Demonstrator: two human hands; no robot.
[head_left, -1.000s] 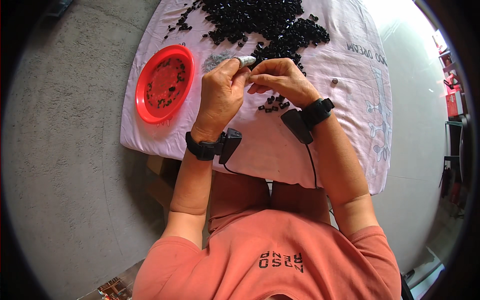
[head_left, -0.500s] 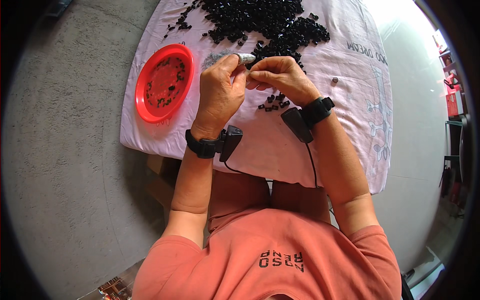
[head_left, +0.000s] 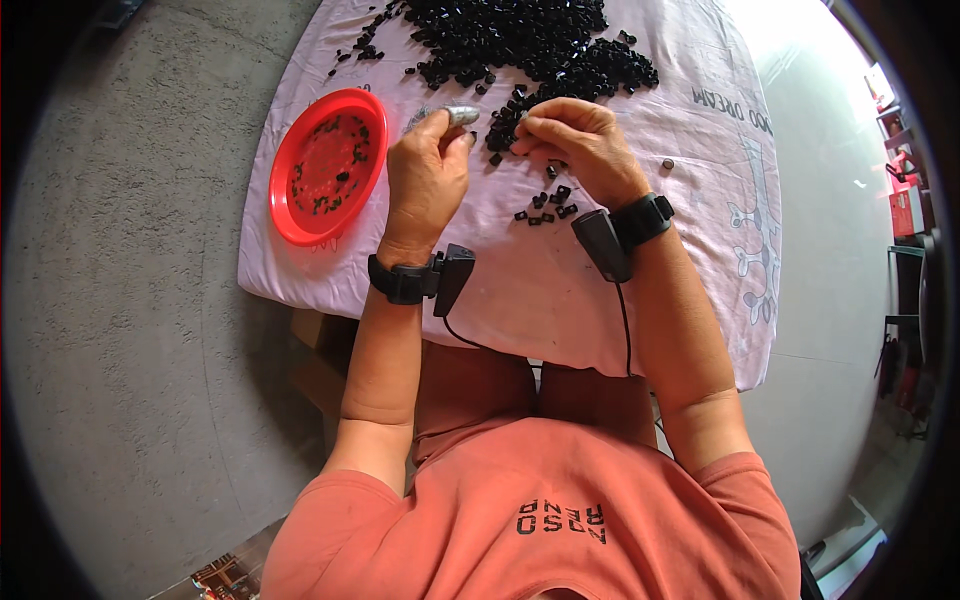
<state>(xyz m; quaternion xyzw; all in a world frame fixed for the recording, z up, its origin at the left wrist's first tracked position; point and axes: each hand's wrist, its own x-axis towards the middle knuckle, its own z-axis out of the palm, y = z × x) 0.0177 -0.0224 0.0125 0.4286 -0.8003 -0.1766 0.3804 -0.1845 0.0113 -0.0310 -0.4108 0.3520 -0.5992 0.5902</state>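
Note:
My left hand [head_left: 430, 178] is closed in a pinch beside a greyish fluffy clump [head_left: 416, 118]. One of its fingertips wears a silvery wrap [head_left: 461, 115]. A small dark spot shows at the thumb tip, but I cannot tell whether it is a held piece. My right hand [head_left: 580, 145] has thumb and fingers pressed together at the near edge of a heap of small black plastic pieces [head_left: 510, 40]. What it pinches, if anything, is hidden. Several loose black pieces [head_left: 547, 207] with holes lie just below that hand. Both wrists carry black strapped devices with cables.
A red round tray [head_left: 378, 165] with several small black bits stands on the left of the cloth-covered table [head_left: 480, 270]. One small ring-like piece [head_left: 667, 163] lies right of my right hand. Shelves and red boxes [head_left: 908, 208] stand at the far right.
My hands, which met in the middle, have drawn apart: the left moved left and slightly down, the right slightly right. Another black piece now shows below my right hand.

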